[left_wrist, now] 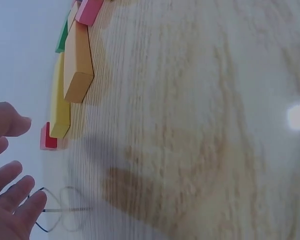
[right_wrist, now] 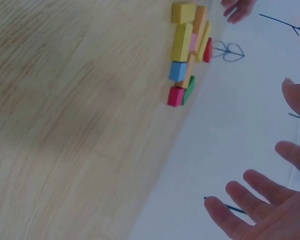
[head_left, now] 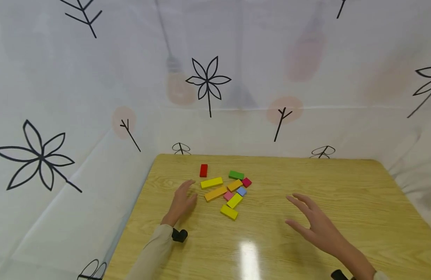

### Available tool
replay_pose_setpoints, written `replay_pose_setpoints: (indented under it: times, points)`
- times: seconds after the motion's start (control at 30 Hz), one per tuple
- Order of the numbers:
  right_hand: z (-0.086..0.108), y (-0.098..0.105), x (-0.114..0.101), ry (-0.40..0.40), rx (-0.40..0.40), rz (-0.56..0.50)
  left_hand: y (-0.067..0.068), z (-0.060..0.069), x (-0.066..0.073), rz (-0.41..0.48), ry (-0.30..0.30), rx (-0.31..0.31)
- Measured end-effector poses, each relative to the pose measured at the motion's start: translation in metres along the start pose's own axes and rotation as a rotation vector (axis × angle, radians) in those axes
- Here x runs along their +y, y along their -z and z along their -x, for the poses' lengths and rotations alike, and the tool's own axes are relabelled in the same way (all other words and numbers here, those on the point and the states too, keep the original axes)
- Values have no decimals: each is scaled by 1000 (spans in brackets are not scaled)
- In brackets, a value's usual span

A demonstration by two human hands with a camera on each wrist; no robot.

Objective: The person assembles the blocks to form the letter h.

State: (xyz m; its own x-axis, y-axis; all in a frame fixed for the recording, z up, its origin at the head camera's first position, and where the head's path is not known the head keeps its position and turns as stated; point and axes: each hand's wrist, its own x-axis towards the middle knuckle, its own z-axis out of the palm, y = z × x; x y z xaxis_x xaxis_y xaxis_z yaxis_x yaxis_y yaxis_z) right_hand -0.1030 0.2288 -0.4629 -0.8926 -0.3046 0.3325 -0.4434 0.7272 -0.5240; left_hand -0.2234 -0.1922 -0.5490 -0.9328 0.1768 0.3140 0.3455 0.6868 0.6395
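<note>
Several coloured wooden blocks lie in a loose group on the table. A red block (head_left: pixel 203 170) sits apart at the far left, near a long yellow block (head_left: pixel 211 183). Below that are a long orange block (head_left: pixel 215 193), a pink cube (head_left: pixel 228 196) and a blue cube (head_left: pixel 241 191). A green block (head_left: pixel 236 175) and a crimson cube (head_left: pixel 247 182) mark the right back. My left hand (head_left: pixel 181 202) hovers just left of the group, fingers relaxed, holding nothing. Well to the right, my right hand (head_left: pixel 317 225) is held above the table with fingers spread and nothing in it.
The light wooden table (head_left: pixel 341 186) reaches to a white cloth (head_left: pixel 243 132) printed with plant drawings, which hangs behind it and on both sides. A bright reflection shows on the near tabletop. Black straps (head_left: pixel 179 235) sit on the wrists.
</note>
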Motion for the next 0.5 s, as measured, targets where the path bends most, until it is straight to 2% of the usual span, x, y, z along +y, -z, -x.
replay_pose_setpoints:
  times: [0.27,0.5]
  points:
    - [-16,-12,-7,46,-32,-33,-6,-9,-5,91,86,-66]
    - [-31,-19,-18,83,-57,-81,-17,-15,-15,185,96,-76]
